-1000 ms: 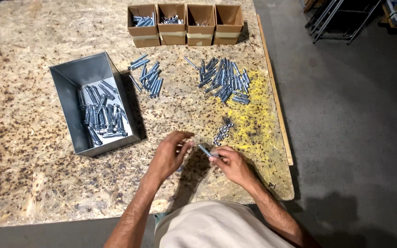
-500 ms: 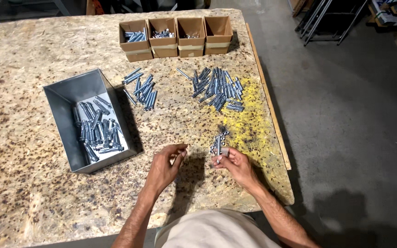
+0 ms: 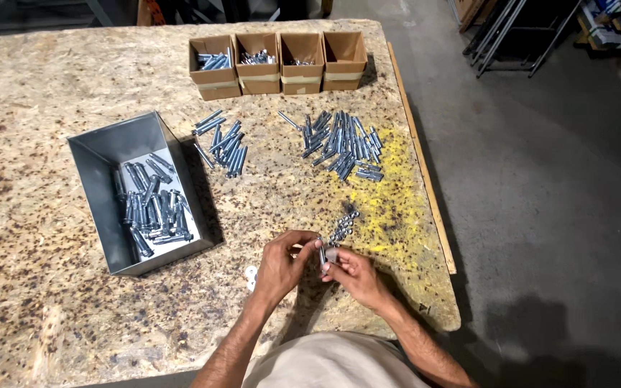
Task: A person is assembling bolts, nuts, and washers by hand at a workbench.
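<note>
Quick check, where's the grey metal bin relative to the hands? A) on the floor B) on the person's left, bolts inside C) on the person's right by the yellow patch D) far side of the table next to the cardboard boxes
B: the grey metal bin sits on the table left of both hands, with bolts lying in it.

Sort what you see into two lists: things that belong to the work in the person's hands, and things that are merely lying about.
In the work:
left hand and right hand, together holding one bolt
small heap of nuts
two bolt piles
grey metal bin of bolts
four cardboard boxes

Lying about:
metal frames on the floor
chipboard table
</note>
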